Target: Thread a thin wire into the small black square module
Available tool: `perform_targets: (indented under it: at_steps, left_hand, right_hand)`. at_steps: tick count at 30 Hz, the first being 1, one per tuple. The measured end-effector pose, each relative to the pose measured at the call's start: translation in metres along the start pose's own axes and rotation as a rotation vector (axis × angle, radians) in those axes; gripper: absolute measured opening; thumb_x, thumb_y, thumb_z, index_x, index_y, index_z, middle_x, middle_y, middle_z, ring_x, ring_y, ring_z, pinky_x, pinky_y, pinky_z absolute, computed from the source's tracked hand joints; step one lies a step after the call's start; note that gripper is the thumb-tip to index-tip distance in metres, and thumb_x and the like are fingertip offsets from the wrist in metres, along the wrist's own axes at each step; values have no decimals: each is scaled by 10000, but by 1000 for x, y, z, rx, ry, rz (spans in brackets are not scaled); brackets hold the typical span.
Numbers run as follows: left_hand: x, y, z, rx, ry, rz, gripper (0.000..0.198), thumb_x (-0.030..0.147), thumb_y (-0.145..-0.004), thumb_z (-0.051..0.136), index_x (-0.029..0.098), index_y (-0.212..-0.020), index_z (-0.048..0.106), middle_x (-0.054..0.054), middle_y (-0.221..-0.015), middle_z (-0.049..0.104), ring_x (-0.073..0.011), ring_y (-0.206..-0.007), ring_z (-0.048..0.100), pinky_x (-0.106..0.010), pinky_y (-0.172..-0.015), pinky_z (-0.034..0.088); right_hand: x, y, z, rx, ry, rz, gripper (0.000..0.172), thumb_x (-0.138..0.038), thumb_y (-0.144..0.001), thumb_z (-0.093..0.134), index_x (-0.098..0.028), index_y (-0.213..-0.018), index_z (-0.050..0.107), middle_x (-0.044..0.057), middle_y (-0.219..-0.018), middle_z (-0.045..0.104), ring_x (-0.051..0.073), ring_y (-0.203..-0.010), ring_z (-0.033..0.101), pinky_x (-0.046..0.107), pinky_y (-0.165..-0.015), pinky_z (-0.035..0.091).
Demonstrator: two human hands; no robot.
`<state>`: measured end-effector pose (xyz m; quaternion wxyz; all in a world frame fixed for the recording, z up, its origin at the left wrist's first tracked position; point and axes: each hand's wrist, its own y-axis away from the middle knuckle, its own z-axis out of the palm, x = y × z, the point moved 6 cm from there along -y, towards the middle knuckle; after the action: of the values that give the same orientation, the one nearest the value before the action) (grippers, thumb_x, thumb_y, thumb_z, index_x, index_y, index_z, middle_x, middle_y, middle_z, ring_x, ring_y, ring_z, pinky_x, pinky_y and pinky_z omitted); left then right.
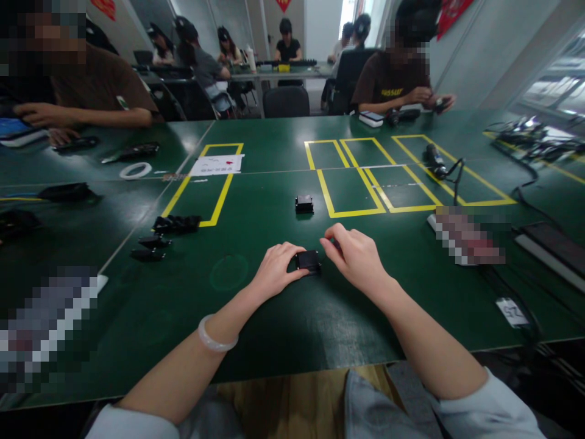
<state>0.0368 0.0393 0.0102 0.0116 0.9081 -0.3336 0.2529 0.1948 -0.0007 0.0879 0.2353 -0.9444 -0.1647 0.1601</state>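
My left hand (276,268) grips a small black box-shaped part (308,261) by its left side, thumb in front and fingers behind. The part lies on the green table and has small pegs at its corners. Just to its right is my right hand (350,253), its fingers curled in a pinch; whatever is between the fingertips, if anything, is too small to make out. A second black box-shaped part (304,204) stands a little farther away, touched by neither hand.
Several black parts (177,224) lie to the left near a yellow tape outline (222,198). More tape outlines mark the right, where a black tool (434,161) with a cable rests. A white tape roll (136,171) lies at the far left. People sit across the table.
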Motion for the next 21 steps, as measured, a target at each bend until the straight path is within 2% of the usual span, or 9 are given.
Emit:
perform_targets:
  at_steps: [8, 14, 21]
  left_hand:
    - [0, 0, 0, -5, 14, -1, 395, 456, -849, 637, 239, -1174, 579, -57, -1121, 615, -256, -1054, 549, -397, -917, 396]
    - [1, 0, 0, 4, 6, 6, 390, 449, -849, 641, 233, -1166, 573, -54, -1118, 618, -255, -1054, 554, -392, -917, 398]
    - [2, 0, -1, -4, 8, 7, 390, 457, -852, 635, 234, -1168, 578, -59, -1127, 618, -255, -1061, 553, -396, -918, 394]
  right_hand:
    - [-1, -1, 1, -14, 23, 5, 224, -287, -977, 357, -192, -937, 556, 6, -696, 628, 141, -618, 568, 254, -639, 351]
    - [-2, 0, -1, -12, 5, -9, 298, -373, -988, 359, -196, -849, 554, 9, -675, 629, 136, -608, 556, 254, -634, 346]
    - [-2, 0, -1, 1, 36, -7, 235, -273, -976, 351, -186, -908, 558, 9, -681, 624, 134, -599, 551, 255, -629, 342]
